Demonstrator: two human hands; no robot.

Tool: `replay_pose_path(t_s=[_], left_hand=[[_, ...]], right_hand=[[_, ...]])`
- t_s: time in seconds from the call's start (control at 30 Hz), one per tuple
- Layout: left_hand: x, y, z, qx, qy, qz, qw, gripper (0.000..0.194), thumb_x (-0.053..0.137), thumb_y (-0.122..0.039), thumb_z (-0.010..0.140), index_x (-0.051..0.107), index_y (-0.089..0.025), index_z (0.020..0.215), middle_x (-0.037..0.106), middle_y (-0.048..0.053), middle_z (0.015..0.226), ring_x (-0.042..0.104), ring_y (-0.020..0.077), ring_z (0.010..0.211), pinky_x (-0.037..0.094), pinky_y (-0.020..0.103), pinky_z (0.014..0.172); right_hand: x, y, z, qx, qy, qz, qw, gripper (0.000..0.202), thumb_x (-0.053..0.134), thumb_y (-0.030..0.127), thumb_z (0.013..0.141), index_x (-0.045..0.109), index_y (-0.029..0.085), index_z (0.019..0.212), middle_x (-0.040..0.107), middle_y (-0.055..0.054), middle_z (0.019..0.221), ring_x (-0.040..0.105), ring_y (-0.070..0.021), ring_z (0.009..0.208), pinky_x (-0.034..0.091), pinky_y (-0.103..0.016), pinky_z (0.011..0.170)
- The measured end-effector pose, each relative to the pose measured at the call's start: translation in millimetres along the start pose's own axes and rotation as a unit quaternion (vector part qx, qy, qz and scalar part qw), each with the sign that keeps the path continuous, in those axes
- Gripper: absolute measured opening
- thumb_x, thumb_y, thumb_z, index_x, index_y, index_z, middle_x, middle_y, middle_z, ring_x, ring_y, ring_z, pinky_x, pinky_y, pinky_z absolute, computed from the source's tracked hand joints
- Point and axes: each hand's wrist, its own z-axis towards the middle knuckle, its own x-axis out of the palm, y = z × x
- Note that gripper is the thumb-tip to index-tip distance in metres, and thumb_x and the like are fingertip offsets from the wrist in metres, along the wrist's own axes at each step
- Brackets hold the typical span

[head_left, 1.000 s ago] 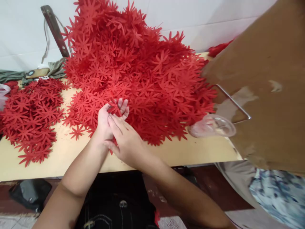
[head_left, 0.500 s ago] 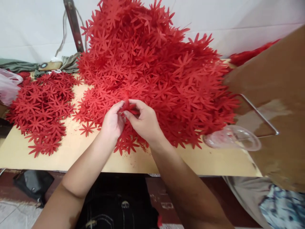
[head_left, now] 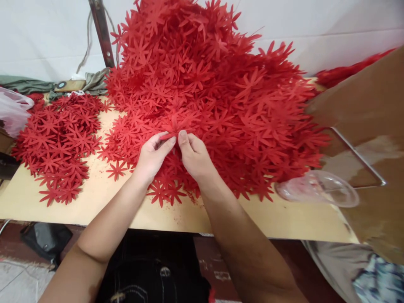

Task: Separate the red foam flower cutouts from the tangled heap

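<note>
Between my two hands is a red fabric flower [head_left: 175, 124] with long narrow petals, held just in front of a big heap of the same red flowers [head_left: 202, 84]. My left hand [head_left: 154, 152] pinches its left side between thumb and fingers. From the right, my right hand [head_left: 193, 152] closes on it, thumb on top near the centre. The fingertips underneath are hidden. Several loose flowers [head_left: 164, 191] lie on the table below my hands.
A smaller, darker pile of red flowers [head_left: 59, 143] lies on the left of the wooden table [head_left: 104, 198]. At the right are a clear plastic cup [head_left: 318, 188] on its side and a cardboard sheet [head_left: 372, 109]. A plastic bag [head_left: 14, 109] sits at far left.
My hands have gone from cupping a folded flower to holding it spread flat, thumbs on top, petals opened outward. The view has shifted slightly.
</note>
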Motion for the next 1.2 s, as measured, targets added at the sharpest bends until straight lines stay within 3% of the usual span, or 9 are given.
replay_pose_path(t_s=[0.07, 0.17, 0.3, 0.47, 0.6, 0.8, 0.93, 1.07, 1.2], left_hand=[[-1.5, -1, 4, 0.014, -0.018, 0.001, 1.0, 0.009, 0.064, -0.008, 0.072, 0.064, -0.016, 0.07, 0.063, -0.007, 0.065, 0.056, 0.0033, 0.061, 0.046, 0.017, 0.074], [-8.5, -6, 12, 0.018, -0.057, -0.023, 0.998, 0.006, 0.062, -0.015, 0.076, 0.06, -0.017, 0.071, 0.064, -0.006, 0.063, 0.059, 0.005, 0.059, 0.047, 0.018, 0.07], [-17.5, -15, 20, 0.009, -0.074, -0.041, 0.996, 0.008, 0.06, -0.023, 0.079, 0.054, -0.019, 0.076, 0.069, -0.003, 0.068, 0.067, 0.0093, 0.065, 0.048, 0.019, 0.065], [-17.2, -16, 15, -0.005, -0.039, -0.04, 0.998, 0.015, 0.065, -0.022, 0.073, 0.051, -0.019, 0.074, 0.067, -0.004, 0.067, 0.066, 0.0086, 0.064, 0.048, 0.018, 0.064], [-14.8, -14, 8, -0.01, -0.016, -0.037, 0.999, 0.022, 0.071, -0.024, 0.068, 0.051, -0.019, 0.074, 0.062, -0.008, 0.064, 0.06, 0.0052, 0.058, 0.047, 0.017, 0.061], [-11.9, -8, 6, -0.006, 0.007, 0.005, 1.0, 0.026, 0.077, -0.02, 0.061, 0.055, -0.019, 0.075, 0.064, -0.007, 0.067, 0.056, 0.0046, 0.058, 0.044, 0.018, 0.061], [-11.9, -2, 9, 0.014, 0.004, 0.009, 1.0, 0.028, 0.078, -0.015, 0.058, 0.055, -0.017, 0.075, 0.065, -0.005, 0.068, 0.059, 0.0073, 0.063, 0.047, 0.022, 0.071], [-16.9, -3, 13, 0.032, -0.022, -0.002, 0.999, 0.027, 0.076, -0.016, 0.058, 0.055, -0.017, 0.075, 0.064, -0.006, 0.07, 0.059, 0.0056, 0.064, 0.047, 0.02, 0.067], [-22.4, -5, 16, 0.01, -0.03, -0.014, 0.999, 0.028, 0.073, -0.016, 0.055, 0.055, -0.018, 0.076, 0.063, -0.007, 0.07, 0.059, 0.006, 0.064, 0.048, 0.02, 0.063]], right_hand=[[-1, -1, -1, -0.002, 0.055, 0.044, 0.998, 0.051, 0.045, 0.07, 0.075, 0.046, 0.021, 0.064, 0.047, 0.003, 0.058, 0.044, -0.008, 0.054, 0.043, -0.024, 0.053], [-7, -2, -1, 0.019, 0.107, 0.092, 0.99, 0.04, 0.065, 0.057, 0.068, 0.055, 0.02, 0.08, 0.058, 0.002, 0.07, 0.051, -0.0083, 0.059, 0.048, -0.024, 0.057], [-12, -5, 0, 0.079, 0.048, 0.133, 0.987, 0.037, 0.072, 0.049, 0.062, 0.054, 0.019, 0.075, 0.056, 0.004, 0.061, 0.051, -0.008, 0.052, 0.046, -0.024, 0.052], [-9, -2, 1, 0.107, 0.033, 0.107, 0.988, 0.047, 0.066, 0.063, 0.063, 0.047, 0.02, 0.057, 0.047, 0.005, 0.045, 0.04, -0.0068, 0.036, 0.035, -0.023, 0.036], [-7, -1, 5, 0.108, 0.014, 0.077, 0.991, 0.053, 0.062, 0.07, 0.062, 0.046, 0.02, 0.055, 0.04, 0.006, 0.042, 0.036, -0.0062, 0.034, 0.029, -0.022, 0.032], [-3, -5, 12, 0.048, 0.08, 0.07, 0.993, 0.057, 0.052, 0.078, 0.063, 0.044, 0.021, 0.061, 0.042, 0.006, 0.048, 0.04, -0.0064, 0.042, 0.038, -0.023, 0.042], [-3, -3, 13, 0.037, 0.14, 0.084, 0.986, 0.051, 0.059, 0.071, 0.065, 0.047, 0.021, 0.068, 0.049, 0.004, 0.056, 0.044, -0.0073, 0.048, 0.041, -0.024, 0.047], [-7, -2, 15, 0.05, 0.121, 0.061, 0.99, 0.049, 0.061, 0.066, 0.067, 0.042, 0.021, 0.059, 0.042, 0.005, 0.049, 0.039, -0.0067, 0.043, 0.034, -0.023, 0.043], [-11, -3, 18, 0.048, 0.091, 0.033, 0.994, 0.048, 0.06, 0.058, 0.073, 0.036, 0.021, 0.054, 0.033, 0.006, 0.047, 0.034, -0.0064, 0.043, 0.028, -0.024, 0.042]])
